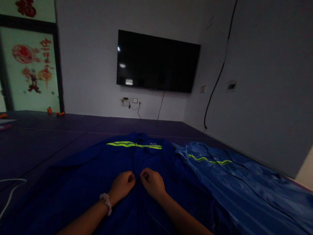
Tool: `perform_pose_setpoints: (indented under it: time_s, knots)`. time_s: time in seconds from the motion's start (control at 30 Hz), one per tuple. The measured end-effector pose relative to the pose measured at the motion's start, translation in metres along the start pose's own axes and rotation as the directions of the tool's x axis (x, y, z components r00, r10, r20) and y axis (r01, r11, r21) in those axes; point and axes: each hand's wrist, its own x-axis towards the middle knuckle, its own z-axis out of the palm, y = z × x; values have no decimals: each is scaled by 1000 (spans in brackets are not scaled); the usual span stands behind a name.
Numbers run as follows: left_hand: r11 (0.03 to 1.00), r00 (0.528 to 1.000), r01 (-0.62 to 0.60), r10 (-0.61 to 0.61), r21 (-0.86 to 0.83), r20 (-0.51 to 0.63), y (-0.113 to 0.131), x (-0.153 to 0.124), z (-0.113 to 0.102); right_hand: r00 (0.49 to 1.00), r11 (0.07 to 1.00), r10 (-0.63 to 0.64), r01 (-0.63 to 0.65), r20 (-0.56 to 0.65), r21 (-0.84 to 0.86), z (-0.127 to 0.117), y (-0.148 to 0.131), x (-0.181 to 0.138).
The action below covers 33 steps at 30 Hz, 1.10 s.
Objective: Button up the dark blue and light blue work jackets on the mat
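The left hand [123, 182], a pale gathered fabric band [106, 202] just behind it on the wrist, and the right hand [153, 183] are side by side with a small gap between them, fingers curled in. Both are at the front opening of a dark blue cloth jacket [84, 173]; whether either is pinching the fabric, I cannot tell. The jacket lies spread beneath and around the hands on a dark purple seamed surface [95, 123], its yellow-green chest stripe [120, 143] beyond them. To the right of the right hand lies a lighter blue garment [221, 186] with a similar stripe. Well left of the left hand is a thin white cable [11, 188].
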Motion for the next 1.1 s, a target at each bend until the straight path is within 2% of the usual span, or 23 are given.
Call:
perform_pose_setpoints:
  time_s: [0.1,0.17,0.57,0.83,1.1]
  knots:
    - [1000,1000,-2,2,-2,0,1,0,0,995,995,-96,96,29,3,0,-3,-3]
    - [1000,1000,2,-2,-1,2,1,0,-1,992,993,-117,117,39,-13,0,-5,-4]
    - [1000,1000,-16,16,-22,17,-7,3,4,998,997,-63,64,29,-34,3,-1,-2]
    - [1000,1000,-15,15,25,7,0,1,1,998,999,-32,33,45,-30,3,-2,0]
    - [1000,1000,2,-3,24,29,-1,0,0,994,996,-89,89,69,7,2,-2,-2]
